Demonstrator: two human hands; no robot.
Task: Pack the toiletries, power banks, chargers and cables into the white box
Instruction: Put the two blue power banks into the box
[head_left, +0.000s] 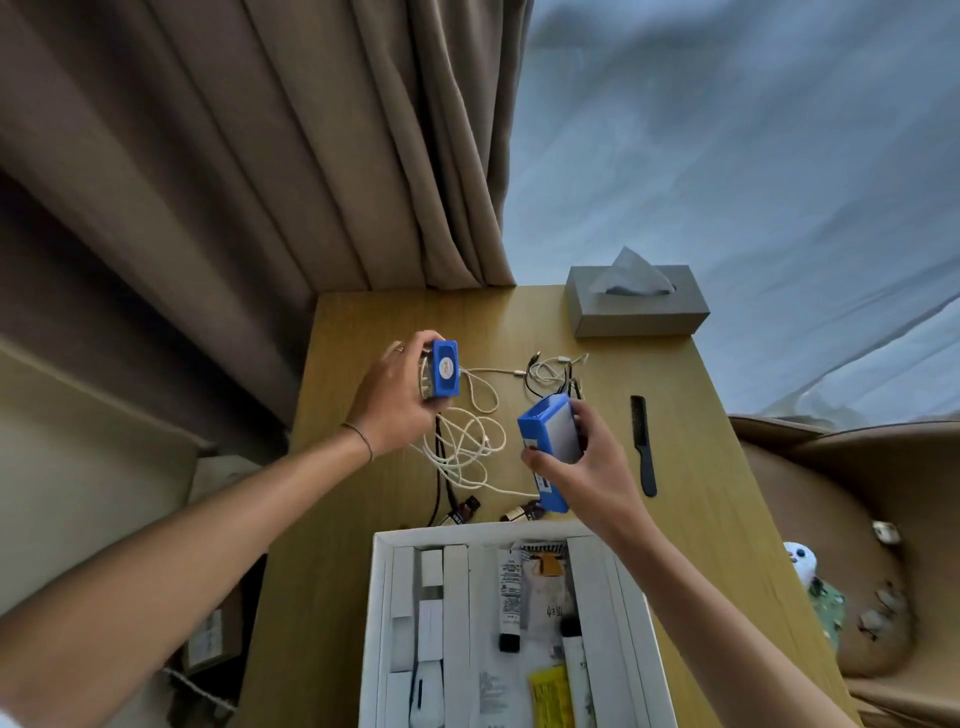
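Two blue power banks held above the wooden table, one in each hand.

The left hand wraps closed around the smaller power bank left of centre; the right hand grips the larger power bank at centre. Between and beneath them lie tangled white cables on the table. The white box, lower centre, holds tubes and sachets. A black comb lies to the right, with a tissue box above.
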